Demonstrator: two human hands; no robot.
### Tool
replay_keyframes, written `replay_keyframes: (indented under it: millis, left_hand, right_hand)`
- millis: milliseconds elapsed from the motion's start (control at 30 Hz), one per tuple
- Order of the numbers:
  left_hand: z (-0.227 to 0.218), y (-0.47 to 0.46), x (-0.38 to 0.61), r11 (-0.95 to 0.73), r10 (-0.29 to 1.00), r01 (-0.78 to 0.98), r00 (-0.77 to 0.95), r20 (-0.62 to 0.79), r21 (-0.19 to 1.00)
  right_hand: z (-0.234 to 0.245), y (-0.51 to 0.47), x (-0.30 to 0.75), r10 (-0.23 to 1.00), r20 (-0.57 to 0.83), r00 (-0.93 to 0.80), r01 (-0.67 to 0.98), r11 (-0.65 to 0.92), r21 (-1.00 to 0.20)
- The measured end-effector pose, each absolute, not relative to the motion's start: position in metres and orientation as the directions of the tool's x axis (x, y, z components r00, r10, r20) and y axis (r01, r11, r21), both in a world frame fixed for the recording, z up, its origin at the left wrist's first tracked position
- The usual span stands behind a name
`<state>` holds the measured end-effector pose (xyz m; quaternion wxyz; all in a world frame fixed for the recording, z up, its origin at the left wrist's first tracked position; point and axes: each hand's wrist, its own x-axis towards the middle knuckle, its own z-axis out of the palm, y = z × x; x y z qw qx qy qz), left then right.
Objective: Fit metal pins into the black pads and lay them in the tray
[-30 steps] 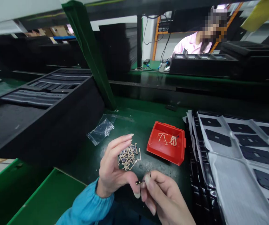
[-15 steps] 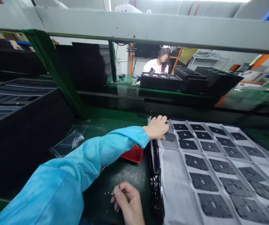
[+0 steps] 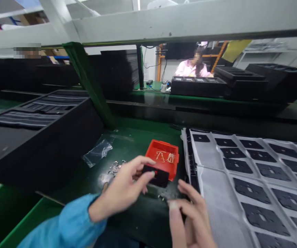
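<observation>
My left hand (image 3: pixel 125 187) is closed in a pinch on a flat black square part (image 3: pixel 156 175), held just in front of the red bin (image 3: pixel 153 152). My right hand (image 3: pixel 189 215) is low at the bottom centre, thumb and fingers pinched on a tiny dark component (image 3: pixel 162 197) that I can barely make out. A small heap of thin metal pieces (image 3: pixel 115 167) lies on the green bench left of my left hand. The red bin holds a few tan wire-like pieces (image 3: pixel 166 157).
A stack of trays (image 3: pixel 251 172) with several black square parts under clear film fills the right. A large black foam tray (image 3: pixel 34 127) stands at the left, and a clear plastic bag (image 3: pixel 98 151) beside it. A person in pink sits beyond the far bench.
My left hand has come back from the tray stack on the right, now carrying a black square part in front of the red bin. My right hand has shifted right and up a little.
</observation>
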<state>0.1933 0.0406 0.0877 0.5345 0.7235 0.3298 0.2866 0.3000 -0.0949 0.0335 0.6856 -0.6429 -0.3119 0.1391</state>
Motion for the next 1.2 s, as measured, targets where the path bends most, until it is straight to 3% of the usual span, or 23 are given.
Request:
replay_keyframes:
  millis: [167, 300, 533, 700, 967, 1200]
  left_hand:
    - [0.068, -0.008, 0.18, -0.013, 0.852, 0.051, 0.523, -0.015, 0.999]
    - [0.067, -0.011, 0.18, 0.081, 0.864, -0.022, 0.5, -0.059, 0.996]
    - [0.061, -0.02, 0.174, 0.1, 0.869, -0.014, 0.489, -0.081, 0.995]
    - [0.063, -0.024, 0.173, 0.089, 0.864, -0.031, 0.5, -0.062, 0.996]
    - [0.068, -0.029, 0.179, 0.049, 0.852, -0.052, 0.523, -0.015, 0.997]
    - [0.07, -0.033, 0.182, -0.142, 0.867, 0.002, 0.483, 0.123, 0.99]
  right_hand:
    - [0.042, -0.07, 0.3, 0.734, 0.093, 0.673, 0.009, 0.117, -0.993]
    - [0.037, -0.071, 0.294, 0.745, 0.092, 0.66, -0.019, 0.14, -0.99]
    - [0.037, -0.077, 0.297, 0.753, 0.167, 0.637, 0.1, 0.133, -0.986]
    - [0.034, -0.082, 0.312, 0.8, 0.319, 0.508, 0.283, 0.195, -0.939]
    - [0.037, -0.086, 0.315, 0.747, 0.43, 0.507, 0.424, 0.219, -0.879]
    - [0.039, -0.087, 0.309, 0.68, 0.525, 0.512, 0.51, 0.251, -0.823]
